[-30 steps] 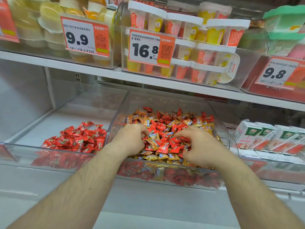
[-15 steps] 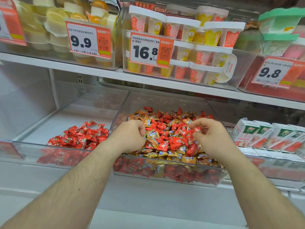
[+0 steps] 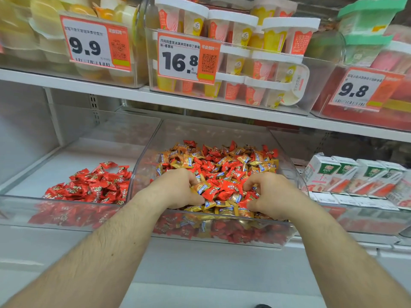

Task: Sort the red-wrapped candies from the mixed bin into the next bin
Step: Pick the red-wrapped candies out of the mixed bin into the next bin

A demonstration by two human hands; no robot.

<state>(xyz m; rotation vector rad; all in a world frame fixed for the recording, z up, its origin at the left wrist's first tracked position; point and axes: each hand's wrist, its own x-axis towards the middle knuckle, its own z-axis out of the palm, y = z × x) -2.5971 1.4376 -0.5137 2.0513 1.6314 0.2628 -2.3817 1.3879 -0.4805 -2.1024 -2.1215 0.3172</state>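
Both hands work the front of the mixed bin (image 3: 287, 165), a clear tub on a shop shelf (image 3: 200, 103) heaped with red and gold sweets. The left hand (image 3: 175, 190) lies on the near left of the heap, fingers curled down into the wrappers; the right hand (image 3: 271, 194) mirrors it on the near right, its fingertips bent toward a cluster of red-wrapped candies (image 3: 224, 187) lying between the two. The step in hand appears to be the picking itself: gathering red pieces out of the mix.

Whether either grip has closed on a sweet cannot be told, since the fingertips are buried among wrappers and the palms face down. Each looks narrow and curled rather than wide.

The next bin (image 3: 66, 152), touching the mixed one on its left, already carries a pile of sorted red candies (image 3: 93, 185) toward its front right. The next move probably calls for lifting out red pieces only, shaking off any gold candies (image 3: 222, 210) that cling, and carrying them over the shared wall.

The lower layers of the mixed heap show only dimly through the front wall. Price tags (image 3: 184, 56) and dessert cups (image 3: 262, 63) fill the shelf above; the printed text is partly blurred.
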